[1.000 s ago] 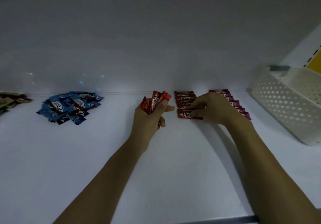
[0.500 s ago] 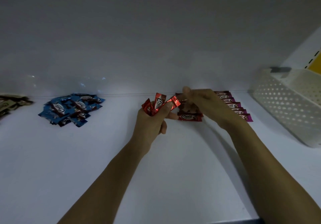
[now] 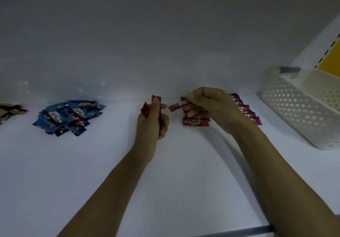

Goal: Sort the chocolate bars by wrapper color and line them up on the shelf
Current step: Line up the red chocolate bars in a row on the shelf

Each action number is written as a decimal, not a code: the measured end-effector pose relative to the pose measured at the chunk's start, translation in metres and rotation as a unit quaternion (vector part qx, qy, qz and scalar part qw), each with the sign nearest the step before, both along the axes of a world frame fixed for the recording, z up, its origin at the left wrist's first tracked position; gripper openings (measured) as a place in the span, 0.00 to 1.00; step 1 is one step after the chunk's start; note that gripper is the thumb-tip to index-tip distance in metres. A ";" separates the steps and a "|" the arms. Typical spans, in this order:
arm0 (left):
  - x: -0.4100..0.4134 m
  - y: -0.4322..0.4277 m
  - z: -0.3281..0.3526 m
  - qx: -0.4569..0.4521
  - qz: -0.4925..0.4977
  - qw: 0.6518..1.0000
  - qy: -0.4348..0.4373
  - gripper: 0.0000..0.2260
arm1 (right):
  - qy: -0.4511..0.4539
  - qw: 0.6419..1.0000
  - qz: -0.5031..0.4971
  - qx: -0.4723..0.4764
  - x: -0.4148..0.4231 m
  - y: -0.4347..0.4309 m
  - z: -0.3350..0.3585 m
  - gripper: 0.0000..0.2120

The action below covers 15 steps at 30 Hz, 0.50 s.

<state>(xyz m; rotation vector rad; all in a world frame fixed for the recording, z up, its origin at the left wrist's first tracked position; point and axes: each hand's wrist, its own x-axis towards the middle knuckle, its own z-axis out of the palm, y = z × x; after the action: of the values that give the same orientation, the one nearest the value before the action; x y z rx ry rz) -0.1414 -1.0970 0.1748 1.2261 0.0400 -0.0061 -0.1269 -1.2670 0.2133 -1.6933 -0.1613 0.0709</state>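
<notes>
The right hand (image 3: 207, 102) has pulled one red bar (image 3: 177, 106) from the left hand (image 3: 152, 124), whose grip now holds two bars (image 3: 156, 99). The right grip pinches its bar just above the red row (image 3: 196, 122) on the shelf (image 3: 184, 172); it likely goes down there next.

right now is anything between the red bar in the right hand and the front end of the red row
Nothing visible. The right hand pinches the red bar just above the red row, and no object lies on the white shelf in front of its nearest bar.
</notes>
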 end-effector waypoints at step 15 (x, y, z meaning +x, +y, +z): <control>-0.002 -0.003 -0.003 0.071 -0.016 0.997 -0.018 0.15 | -0.049 0.986 -0.051 -0.150 0.006 -0.019 -0.004 0.14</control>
<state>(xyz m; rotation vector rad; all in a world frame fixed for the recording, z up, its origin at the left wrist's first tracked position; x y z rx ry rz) -0.1430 -1.1004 0.1717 1.3681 -0.0106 -0.0103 -0.1205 -1.2856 0.2090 -2.0039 -0.1413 -0.0684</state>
